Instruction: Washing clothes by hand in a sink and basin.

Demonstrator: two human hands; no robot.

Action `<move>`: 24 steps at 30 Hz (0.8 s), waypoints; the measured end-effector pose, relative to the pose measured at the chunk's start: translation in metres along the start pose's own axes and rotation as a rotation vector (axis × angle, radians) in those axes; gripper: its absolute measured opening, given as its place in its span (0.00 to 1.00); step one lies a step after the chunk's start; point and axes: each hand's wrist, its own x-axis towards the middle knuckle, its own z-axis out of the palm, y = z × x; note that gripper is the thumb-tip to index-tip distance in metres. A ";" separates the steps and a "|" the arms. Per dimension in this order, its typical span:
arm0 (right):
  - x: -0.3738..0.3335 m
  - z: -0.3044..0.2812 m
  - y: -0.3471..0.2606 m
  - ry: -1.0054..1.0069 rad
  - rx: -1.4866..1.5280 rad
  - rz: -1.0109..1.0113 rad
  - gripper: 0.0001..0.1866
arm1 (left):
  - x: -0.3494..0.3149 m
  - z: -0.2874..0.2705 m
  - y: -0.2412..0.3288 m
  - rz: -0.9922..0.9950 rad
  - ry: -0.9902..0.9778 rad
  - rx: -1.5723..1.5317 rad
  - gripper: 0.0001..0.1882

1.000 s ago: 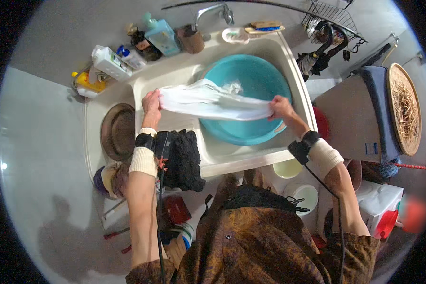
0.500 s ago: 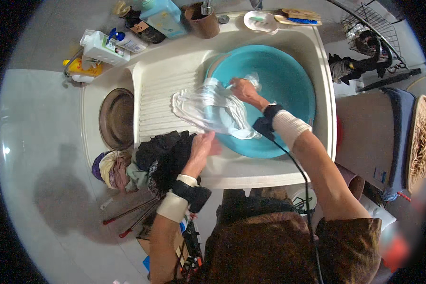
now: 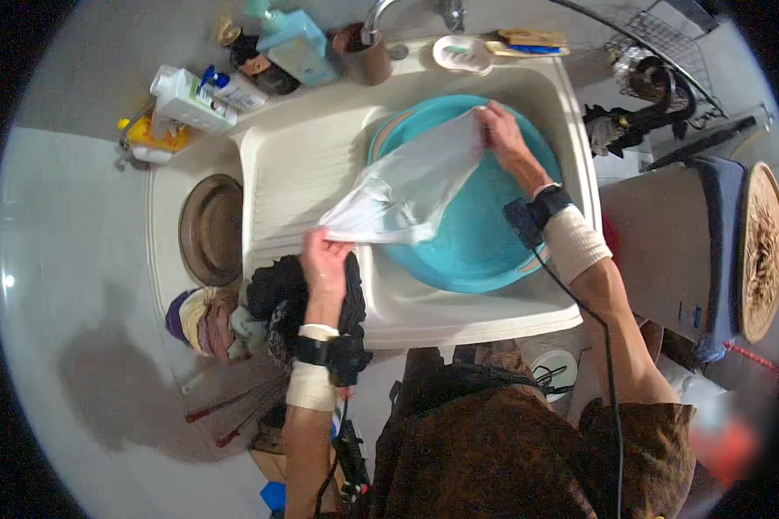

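A thin white cloth (image 3: 407, 186) is stretched on a slant between my hands, over the teal basin (image 3: 502, 251) and the ribbed washboard (image 3: 294, 164) of the sink. The fingers of my right hand (image 3: 506, 143) are closed on its upper end, at the basin's far right. My left hand (image 3: 324, 264) pinches the lower left corner, just above a heap of dark clothes (image 3: 277, 285) on the sink's front edge. What sort of garment the cloth is, I cannot make out.
Bottles (image 3: 294, 48), a brown cup (image 3: 363, 56), a soap dish (image 3: 463, 54) and brushes (image 3: 532, 41) line the back ledge beside the faucet (image 3: 381, 17). A brown bowl (image 3: 212, 229) sits at the left. Rolled coloured cloths (image 3: 208, 324) lie at the front left corner.
The bunched white cloth has been spread out taut. My right hand has moved right and away from me; my left hand has shifted left and now grips the cloth.
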 end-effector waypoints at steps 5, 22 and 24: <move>-0.012 -0.067 -0.072 0.314 -0.413 -0.241 0.11 | 0.003 0.007 0.064 0.278 -0.035 0.078 0.07; -0.084 -0.110 -0.203 0.394 0.115 -0.323 0.17 | -0.025 0.113 0.165 0.587 -0.169 0.207 0.08; -0.075 -0.123 -0.182 0.098 0.653 -0.317 0.17 | -0.024 0.124 0.157 0.617 -0.277 0.181 0.08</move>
